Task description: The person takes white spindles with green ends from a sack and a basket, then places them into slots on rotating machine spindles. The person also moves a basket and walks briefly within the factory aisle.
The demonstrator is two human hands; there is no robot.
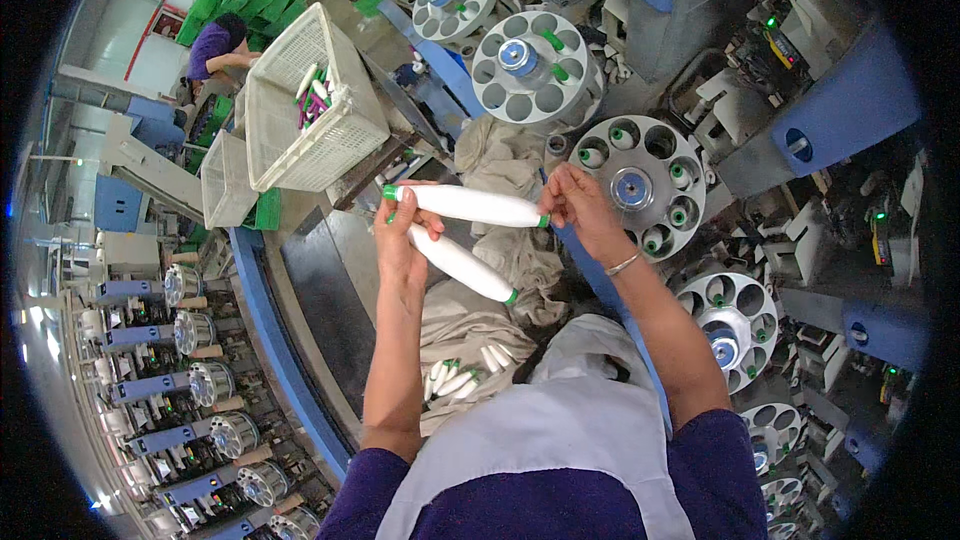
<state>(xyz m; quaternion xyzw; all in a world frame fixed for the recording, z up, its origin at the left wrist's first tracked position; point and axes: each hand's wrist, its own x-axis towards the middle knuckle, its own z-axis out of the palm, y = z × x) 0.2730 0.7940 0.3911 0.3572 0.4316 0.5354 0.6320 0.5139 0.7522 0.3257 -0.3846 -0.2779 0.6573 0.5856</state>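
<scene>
Two long white yarn bobbins with green ends are held in my left hand [404, 240], its fingers closed around them. The upper yarn bobbin [470, 206] points rightward, almost level. Slanting down to the right is the lower yarn bobbin [462, 265]. My right hand [582, 208] is pinched at the upper bobbin's right green tip; whether a thread is between the fingers is too fine to tell. Just right of that hand is a round grey magazine [632, 155] with green-tipped tubes in several of its holes.
Beige cloth [510, 155] lies below my hands, with several small white bobbins [465, 376] near my apron. A white crate [345, 130] of tubes stands at the left. More magazines [530, 65] line the blue rail on the right. Another person [215, 48] works at the far left.
</scene>
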